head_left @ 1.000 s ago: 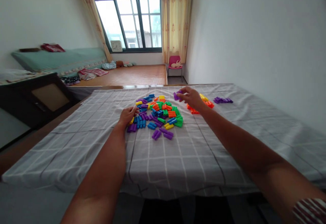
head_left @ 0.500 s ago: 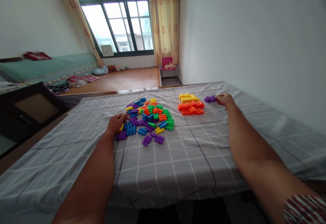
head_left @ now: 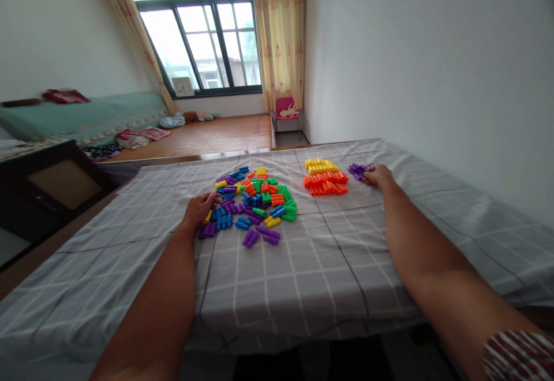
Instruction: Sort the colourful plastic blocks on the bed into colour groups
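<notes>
My right hand [head_left: 376,175] is closed at the near right end of a small purple group of pieces [head_left: 358,170], its fingertips touching a purple piece. My left hand [head_left: 203,206] rests at the left edge of a mixed pile of blue, green, orange, yellow and purple pieces [head_left: 253,198]; what its fingers hold, if anything, is hidden. Between the hands, orange pieces [head_left: 325,183] lie in two rows, with yellow pieces [head_left: 320,165] in rows just behind them. Separate purple pieces [head_left: 268,235] lie at the pile's near side.
A grey checked cloth [head_left: 303,277] covers the table. Beyond it stand a wooden platform [head_left: 216,130] and a pink chair [head_left: 284,104] below the curtain. A dark cabinet [head_left: 52,190] is at the left, and a white wall [head_left: 411,69] runs along the right.
My right hand has moved slightly down and left, and the purple group beside it now looks wider, with more pieces showing. My left hand has hardly moved.
</notes>
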`<state>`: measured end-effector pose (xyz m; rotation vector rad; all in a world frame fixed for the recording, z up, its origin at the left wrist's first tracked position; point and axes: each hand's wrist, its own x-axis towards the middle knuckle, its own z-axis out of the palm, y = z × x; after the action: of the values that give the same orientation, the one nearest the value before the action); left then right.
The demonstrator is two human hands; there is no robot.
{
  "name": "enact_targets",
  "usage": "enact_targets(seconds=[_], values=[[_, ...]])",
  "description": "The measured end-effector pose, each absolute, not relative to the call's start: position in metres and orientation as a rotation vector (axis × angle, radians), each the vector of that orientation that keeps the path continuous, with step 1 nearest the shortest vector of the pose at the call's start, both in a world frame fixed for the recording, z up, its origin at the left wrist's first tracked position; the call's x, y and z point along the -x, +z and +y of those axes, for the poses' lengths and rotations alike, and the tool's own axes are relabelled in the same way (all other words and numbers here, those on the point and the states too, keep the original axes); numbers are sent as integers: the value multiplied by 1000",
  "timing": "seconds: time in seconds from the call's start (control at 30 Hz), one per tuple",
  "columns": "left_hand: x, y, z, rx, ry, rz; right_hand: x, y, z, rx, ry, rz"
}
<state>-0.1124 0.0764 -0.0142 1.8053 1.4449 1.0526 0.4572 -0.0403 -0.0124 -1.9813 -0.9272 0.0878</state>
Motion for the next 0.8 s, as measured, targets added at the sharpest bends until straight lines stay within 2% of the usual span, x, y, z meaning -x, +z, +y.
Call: enact_targets(seconds=[0.07,0.13,0.2,0.27,0.4,0.63,0.73,0.8], values=[[112,-13,75,-1808,1059,1437,-461,-6,-36,2143,104,-878],[111,-14,76,-1807,1064,1429,-460,3,-31,2214,-65,-867],[111,-16,77,-1805,1063,1423,-452,12,-25,2104,-306,-930],[112,-19,79,-1801,1057,1418,-433,21,-19,1941,-401,-1058],[113,-25,82,-1805,1071,1398,-364,32,-16,1698,-272,-1429],[114,-34,87,-1832,1053,1400,-213,32,-32,1104,234,-2302],[114,-37,89,-1839,1054,1394,-169,32,-36,931,220,-2635],[113,-38,89,-1846,1038,1405,-153,34,-36,1019,131,-2721]])
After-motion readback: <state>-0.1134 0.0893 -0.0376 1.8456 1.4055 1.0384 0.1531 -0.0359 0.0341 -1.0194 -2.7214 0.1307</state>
